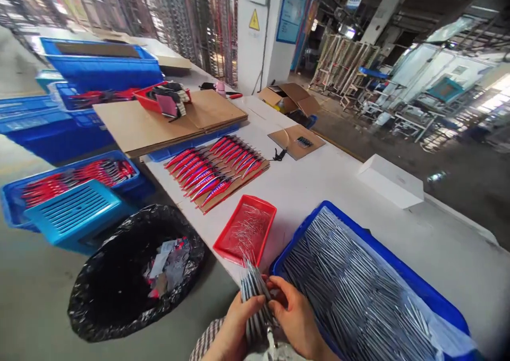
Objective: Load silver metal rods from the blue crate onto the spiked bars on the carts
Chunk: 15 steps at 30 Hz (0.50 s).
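A bundle of slim grey pointed rods (251, 284) stands upright close to my body, with thin wire-like tips at the top. My left hand (239, 318) is wrapped round the lower part of it, thumb across the front. Curled fingers of my right hand (292, 310) pinch at the bundle's right side; exactly which rods they grip is hidden. Just beyond the tips lies a shallow red tray (227, 247) holding thin loose wires (249, 225). To the right, a lined blue bin (370, 239) is filled with many similar grey rods (354, 276).
Rows of red and purple fishing lures (203, 178) lie on cardboard on the white table (319, 183). A white box (392, 180) sits at the right edge. On the floor at left are a black-lined trash bin (99, 292) and blue crates (75, 209).
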### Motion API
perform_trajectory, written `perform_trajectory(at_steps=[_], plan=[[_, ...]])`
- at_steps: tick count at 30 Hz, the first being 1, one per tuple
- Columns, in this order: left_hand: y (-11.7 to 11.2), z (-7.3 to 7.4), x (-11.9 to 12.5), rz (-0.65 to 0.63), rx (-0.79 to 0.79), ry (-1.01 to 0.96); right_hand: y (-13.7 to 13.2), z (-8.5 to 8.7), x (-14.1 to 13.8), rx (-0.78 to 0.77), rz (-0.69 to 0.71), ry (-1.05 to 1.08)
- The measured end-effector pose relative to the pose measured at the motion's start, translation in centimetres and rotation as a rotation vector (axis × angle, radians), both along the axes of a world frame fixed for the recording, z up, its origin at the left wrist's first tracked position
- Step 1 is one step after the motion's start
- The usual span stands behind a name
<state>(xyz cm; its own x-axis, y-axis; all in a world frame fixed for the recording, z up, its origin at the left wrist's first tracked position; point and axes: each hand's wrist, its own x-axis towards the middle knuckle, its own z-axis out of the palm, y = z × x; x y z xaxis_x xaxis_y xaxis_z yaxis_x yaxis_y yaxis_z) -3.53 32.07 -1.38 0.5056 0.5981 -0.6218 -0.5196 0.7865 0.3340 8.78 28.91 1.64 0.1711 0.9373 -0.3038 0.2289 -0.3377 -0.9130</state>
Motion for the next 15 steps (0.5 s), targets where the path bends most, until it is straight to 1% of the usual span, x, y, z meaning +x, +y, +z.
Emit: perform_trajectory(at_steps=[2,4,9,12,15], plan=[[0.6,-0.1,0.2,-0.065,0.017,0.059,0.2,-0.1,0.0,-0.015,-0.017,-0.002],[1.1,0.0,0.2,-0.103,0.025,0.091,0.5,-0.1,0.0,0.004,-0.024,-0.040],[2.0,0.4,-0.2,-0.138,0.114,0.130,1.1,-0.3,0.0,0.120,0.030,-0.182],[2.1,0.3,-0.5,-0.160,0.145,0.163,1.2,-0.6,0.0,0.127,0.085,-0.257],[1.8,0.2,-0.7,-0.153,0.163,0.199,1.2,-0.9,0.0,0.111,0.120,-0.290]])
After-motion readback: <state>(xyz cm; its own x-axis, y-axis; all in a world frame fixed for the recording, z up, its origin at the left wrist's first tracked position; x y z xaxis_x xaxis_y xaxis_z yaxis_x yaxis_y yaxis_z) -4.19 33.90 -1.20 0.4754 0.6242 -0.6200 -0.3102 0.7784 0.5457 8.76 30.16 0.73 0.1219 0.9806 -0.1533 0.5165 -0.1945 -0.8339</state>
